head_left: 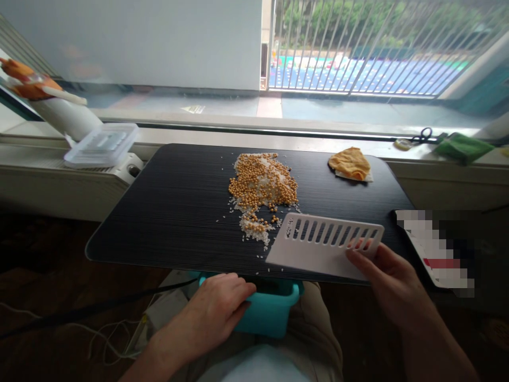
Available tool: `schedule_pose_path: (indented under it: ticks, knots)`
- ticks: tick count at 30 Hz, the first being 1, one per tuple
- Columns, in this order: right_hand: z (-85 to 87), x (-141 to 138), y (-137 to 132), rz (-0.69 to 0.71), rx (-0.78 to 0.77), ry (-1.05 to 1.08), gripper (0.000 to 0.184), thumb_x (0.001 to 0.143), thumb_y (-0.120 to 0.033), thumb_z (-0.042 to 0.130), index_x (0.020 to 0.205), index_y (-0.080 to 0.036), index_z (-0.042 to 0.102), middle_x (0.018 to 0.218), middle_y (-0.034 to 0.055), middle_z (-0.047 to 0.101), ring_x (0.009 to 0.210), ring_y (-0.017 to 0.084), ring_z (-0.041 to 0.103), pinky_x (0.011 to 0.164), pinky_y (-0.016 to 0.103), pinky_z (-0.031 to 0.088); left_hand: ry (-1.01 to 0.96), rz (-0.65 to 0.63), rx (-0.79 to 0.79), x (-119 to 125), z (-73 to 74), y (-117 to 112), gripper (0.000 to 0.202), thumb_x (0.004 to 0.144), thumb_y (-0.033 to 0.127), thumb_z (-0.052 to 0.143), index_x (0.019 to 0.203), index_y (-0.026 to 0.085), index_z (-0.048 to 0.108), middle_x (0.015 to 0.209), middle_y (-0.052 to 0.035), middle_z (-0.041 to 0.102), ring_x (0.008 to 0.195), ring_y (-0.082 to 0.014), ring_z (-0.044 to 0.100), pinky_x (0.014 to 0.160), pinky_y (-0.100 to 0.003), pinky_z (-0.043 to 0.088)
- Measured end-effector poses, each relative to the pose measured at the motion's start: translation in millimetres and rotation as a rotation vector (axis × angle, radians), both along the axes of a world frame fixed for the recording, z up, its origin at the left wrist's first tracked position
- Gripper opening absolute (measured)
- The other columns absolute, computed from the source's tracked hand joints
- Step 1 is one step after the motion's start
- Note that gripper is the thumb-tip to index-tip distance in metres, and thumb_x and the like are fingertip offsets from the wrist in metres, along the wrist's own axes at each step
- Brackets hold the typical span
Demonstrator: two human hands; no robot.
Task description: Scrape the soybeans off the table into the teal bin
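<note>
The right hand pinches the thin, white, slotted plastic scraper by its right end, beside the loose pile of yellow beans and white rice on the black wood-grained tabletop. It looks light and fairly stiff, well held there. The left hand's fingers, pressed together, clasp the turquoise plastic bin's rim. No writing is legible.
</note>
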State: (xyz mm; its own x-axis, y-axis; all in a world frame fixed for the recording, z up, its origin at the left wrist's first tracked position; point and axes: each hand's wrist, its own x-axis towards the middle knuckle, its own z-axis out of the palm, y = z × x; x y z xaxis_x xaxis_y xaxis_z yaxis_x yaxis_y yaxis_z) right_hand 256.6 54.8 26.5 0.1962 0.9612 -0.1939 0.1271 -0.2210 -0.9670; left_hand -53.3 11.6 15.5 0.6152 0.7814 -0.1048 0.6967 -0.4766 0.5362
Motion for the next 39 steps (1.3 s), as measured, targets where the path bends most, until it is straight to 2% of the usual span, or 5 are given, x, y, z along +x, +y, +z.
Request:
schedule_pose_path:
  ticks: [4, 12, 19, 30, 39]
  knots:
    - [-3.6, -8, 14, -0.175, 0.094, -0.023, 0.028, 0.067, -0.044, 0.083, 0.077, -0.023, 0.069, 0.08, 0.0013, 0.066, 0.073, 0.016, 0.06, 0.072, 0.027, 0.053, -0.019, -0.003, 0.014, 1, -0.3, 0, 0.02, 0.087, 0.004, 0.063, 0.104, 0.016, 0.064, 0.09, -0.0034, 0.068, 0.082, -0.0243, 0.061, 0.074, -0.035, 0.045]
    - [-6.4, -27, 33, -0.104, 0.157, -0.088, 0.025, 0.072, -0.042, 0.078, 0.079, -0.022, 0.066, 0.083, 0.0012, 0.065, 0.077, 0.016, 0.059, 0.074, 0.027, 0.052, -0.044, 0.012, 0.006, 0, -1.5, -2, 0.02, 0.087, 0.003, 0.061, 0.101, 0.016, 0.064, 0.088, -0.0034, 0.067, 0.081, -0.0241, 0.061, 0.074, -0.035, 0.045]
    - [-5.5, -28, 33, -0.002, 0.072, -0.021, 0.029, 0.072, -0.046, 0.078, 0.082, -0.021, 0.068, 0.077, 0.0013, 0.065, 0.069, 0.015, 0.057, 0.063, 0.025, 0.05, -0.049, 0.01, 0.007, -3, -2.2, -3, 0.02, 0.086, 0.003, 0.061, 0.102, 0.016, 0.064, 0.087, -0.0034, 0.067, 0.08, -0.0239, 0.06, 0.074, -0.035, 0.045]
    - [2.9, -15, 12, 0.025, 0.068, -0.028, 0.028, 0.068, -0.047, 0.082, 0.079, -0.023, 0.072, 0.078, 0.0024, 0.07, 0.072, 0.017, 0.063, 0.065, 0.024, 0.053, -0.051, 0.003, 0.027, -4, -3.5, 0, 0.021, 0.087, 0.003, 0.062, 0.104, 0.015, 0.064, 0.089, -0.0036, 0.067, 0.081, -0.0237, 0.06, 0.073, -0.034, 0.044]
    - [-3.5, -14, 14, -0.077, 0.073, -0.075, 0.026, 0.071, -0.045, 0.08, 0.08, -0.023, 0.07, 0.078, 0.0012, 0.068, 0.073, 0.016, 0.06, 0.067, 0.024, 0.052, -0.012, 0.008, -0.002, -4, 1.7, 0, 0.02, 0.087, 0.004, 0.062, 0.102, 0.016, 0.065, 0.089, -0.003, 0.068, 0.082, -0.0234, 0.061, 0.073, -0.034, 0.045]
